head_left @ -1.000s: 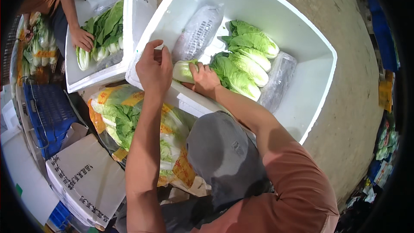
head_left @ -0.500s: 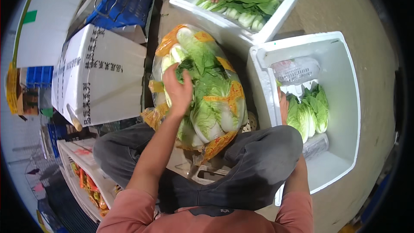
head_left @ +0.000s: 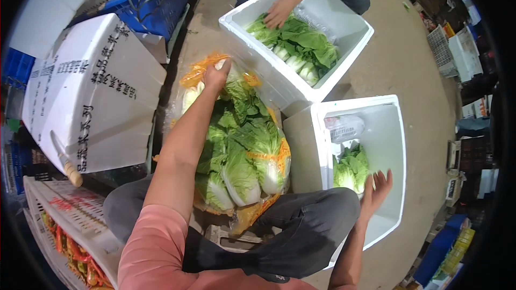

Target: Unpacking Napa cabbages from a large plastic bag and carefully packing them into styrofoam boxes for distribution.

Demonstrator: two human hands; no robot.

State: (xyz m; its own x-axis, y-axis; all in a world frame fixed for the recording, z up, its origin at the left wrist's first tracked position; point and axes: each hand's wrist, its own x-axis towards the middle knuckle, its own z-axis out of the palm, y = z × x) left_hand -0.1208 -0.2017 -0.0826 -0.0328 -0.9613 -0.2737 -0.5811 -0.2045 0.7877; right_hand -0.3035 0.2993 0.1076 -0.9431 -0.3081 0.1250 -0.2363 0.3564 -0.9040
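Observation:
A clear and orange plastic bag [head_left: 244, 220], opened out, holds several napa cabbages [head_left: 242, 177] between my legs. At its far end my left hand [head_left: 216, 77] is closed around the pale base of one napa cabbage [head_left: 233, 69]. My right hand [head_left: 376, 193] is open, fingers spread, inside the near white foam box [head_left: 399, 139], just beside the leafy greens [head_left: 352, 169] in it. A clear bottle-like package [head_left: 344, 127] lies at that box's far end. My forearm and knee hide part of the box.
Another person's hand [head_left: 282, 12] touches greens in a second foam box [head_left: 236, 29] ahead. At left stands a printed white foam box [head_left: 123, 118] with a wooden-handled knife [head_left: 70, 169] on it. Behind it is a blue crate [head_left: 166, 0]; a white crate [head_left: 80, 209] holds red peppers.
My left hand has moved away from me to the bag's far end and closed on a cabbage. My right hand has lifted off the greens and spread its fingers. The view has shifted.

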